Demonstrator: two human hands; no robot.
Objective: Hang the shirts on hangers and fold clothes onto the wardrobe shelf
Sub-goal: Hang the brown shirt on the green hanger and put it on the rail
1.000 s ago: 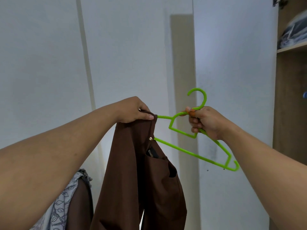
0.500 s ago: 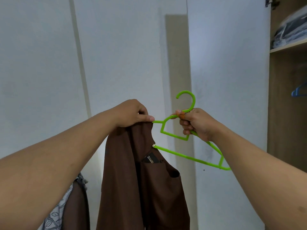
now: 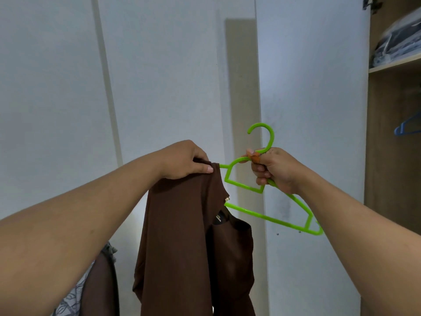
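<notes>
Now, compared with half a second ago, I see little change: the hanger (image 3: 268, 197) sits at about the same tilt and the shirt (image 3: 182, 236) hangs as before, with the same shoulder threaded over the hanger's left arm. A second ago the hanger's hook stood slightly farther from the shirt; the gap between the two hands has since narrowed.

Left hand (image 3: 184, 159): fingers curled, thumb pressed flat, pinching the brown shirt at its shoulder where the hanger's tip goes into the cloth. The rest of the shirt hangs straight down below that hand, its collar label facing me.

Right hand (image 3: 273, 169): clenched round the green hanger's neck, just below the hook, which points up. The hanger's right arm slopes down, bare of cloth.

At far right, an open wardrobe shelf (image 3: 396, 63) carries folded clothes, and a blue hanger (image 3: 407, 128) hangs below.
</notes>
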